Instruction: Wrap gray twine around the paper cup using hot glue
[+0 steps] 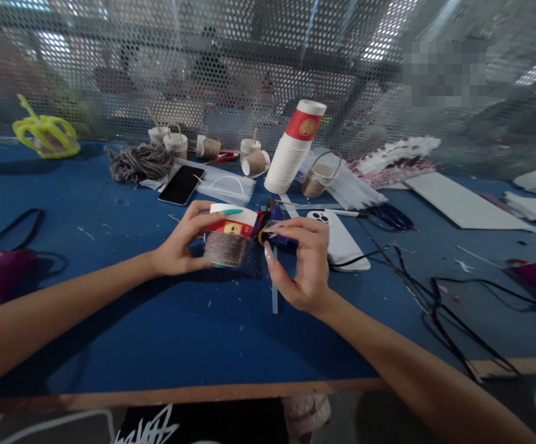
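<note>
My left hand (179,243) is closed around a paper cup (229,240) held on its side; the cup has a white rim, a red band and grey cord wound around its lower part. My right hand (302,262) hovers just right of the cup, fingers curled in a pinch at the cup's edge, apparently on the end of the cord. A clear strip (274,290) hangs below the right hand. Both hands are above the blue table (156,320).
Behind the hands lie a stack of paper cups (295,148), a bundle of grey cord (139,162), a black phone (181,184), a white phone (339,237), small wrapped cups (255,162), scissors (390,216) and black cables (438,296). A perforated screen (249,55) closes the back.
</note>
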`<state>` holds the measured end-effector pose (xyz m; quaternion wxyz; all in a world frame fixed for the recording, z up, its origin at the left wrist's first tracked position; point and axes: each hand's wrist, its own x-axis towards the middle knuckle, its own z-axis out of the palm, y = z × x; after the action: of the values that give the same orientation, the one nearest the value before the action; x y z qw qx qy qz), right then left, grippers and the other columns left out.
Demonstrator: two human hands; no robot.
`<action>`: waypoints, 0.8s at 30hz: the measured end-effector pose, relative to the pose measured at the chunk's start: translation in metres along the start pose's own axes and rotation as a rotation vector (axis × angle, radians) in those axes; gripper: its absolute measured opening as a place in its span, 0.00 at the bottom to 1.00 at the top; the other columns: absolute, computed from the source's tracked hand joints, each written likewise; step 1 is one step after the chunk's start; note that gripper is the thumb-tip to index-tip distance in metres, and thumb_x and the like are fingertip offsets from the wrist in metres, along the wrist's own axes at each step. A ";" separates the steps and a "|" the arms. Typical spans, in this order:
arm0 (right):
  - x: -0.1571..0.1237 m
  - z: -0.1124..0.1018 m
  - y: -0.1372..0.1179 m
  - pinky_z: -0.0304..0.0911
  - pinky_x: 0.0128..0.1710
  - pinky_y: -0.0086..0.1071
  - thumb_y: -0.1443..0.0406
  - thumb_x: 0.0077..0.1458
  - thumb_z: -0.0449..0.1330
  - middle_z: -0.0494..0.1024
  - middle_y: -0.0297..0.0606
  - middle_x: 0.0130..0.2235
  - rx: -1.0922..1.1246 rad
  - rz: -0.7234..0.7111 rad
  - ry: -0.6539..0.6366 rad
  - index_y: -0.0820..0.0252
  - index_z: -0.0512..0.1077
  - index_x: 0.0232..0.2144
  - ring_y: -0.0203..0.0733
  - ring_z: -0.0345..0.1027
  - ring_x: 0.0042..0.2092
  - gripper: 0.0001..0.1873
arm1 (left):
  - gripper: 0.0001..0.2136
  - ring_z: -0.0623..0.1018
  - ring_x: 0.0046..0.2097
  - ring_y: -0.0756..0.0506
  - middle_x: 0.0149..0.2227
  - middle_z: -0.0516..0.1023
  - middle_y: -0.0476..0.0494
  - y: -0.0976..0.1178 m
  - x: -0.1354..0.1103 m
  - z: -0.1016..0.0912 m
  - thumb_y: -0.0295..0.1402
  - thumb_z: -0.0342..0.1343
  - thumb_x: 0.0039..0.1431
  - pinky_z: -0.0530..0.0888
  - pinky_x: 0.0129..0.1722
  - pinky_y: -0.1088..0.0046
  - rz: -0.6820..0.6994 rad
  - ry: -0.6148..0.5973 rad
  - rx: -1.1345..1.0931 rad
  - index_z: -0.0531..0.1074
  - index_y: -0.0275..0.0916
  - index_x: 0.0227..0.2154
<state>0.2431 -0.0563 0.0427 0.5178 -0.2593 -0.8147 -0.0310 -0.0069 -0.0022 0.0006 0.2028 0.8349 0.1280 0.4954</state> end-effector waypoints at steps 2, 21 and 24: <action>-0.001 0.002 0.002 0.69 0.49 0.52 0.72 0.50 0.60 0.68 0.44 0.48 0.060 0.025 -0.001 0.52 0.61 0.53 0.52 0.66 0.52 0.28 | 0.36 0.67 0.59 0.36 0.55 0.62 0.38 0.001 0.000 0.000 0.42 0.66 0.53 0.76 0.56 0.52 -0.005 -0.002 -0.004 0.58 0.54 0.63; -0.003 0.008 0.005 0.72 0.41 0.44 0.73 0.52 0.61 0.74 0.39 0.41 0.114 0.029 0.031 0.52 0.64 0.50 0.45 0.71 0.43 0.24 | 0.36 0.68 0.60 0.36 0.56 0.63 0.37 0.001 0.001 0.003 0.38 0.68 0.52 0.74 0.58 0.50 0.051 0.022 0.039 0.59 0.52 0.63; -0.003 0.006 0.004 0.73 0.42 0.45 0.73 0.50 0.61 0.75 0.39 0.40 0.124 -0.016 0.031 0.52 0.64 0.50 0.46 0.72 0.43 0.25 | 0.38 0.68 0.61 0.36 0.57 0.62 0.36 0.000 0.000 0.004 0.36 0.68 0.52 0.77 0.55 0.53 0.035 0.038 0.041 0.56 0.52 0.63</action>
<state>0.2407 -0.0520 0.0360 0.5452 -0.2195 -0.8089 0.0112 -0.0029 -0.0029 -0.0008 0.1744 0.8314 0.1271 0.5120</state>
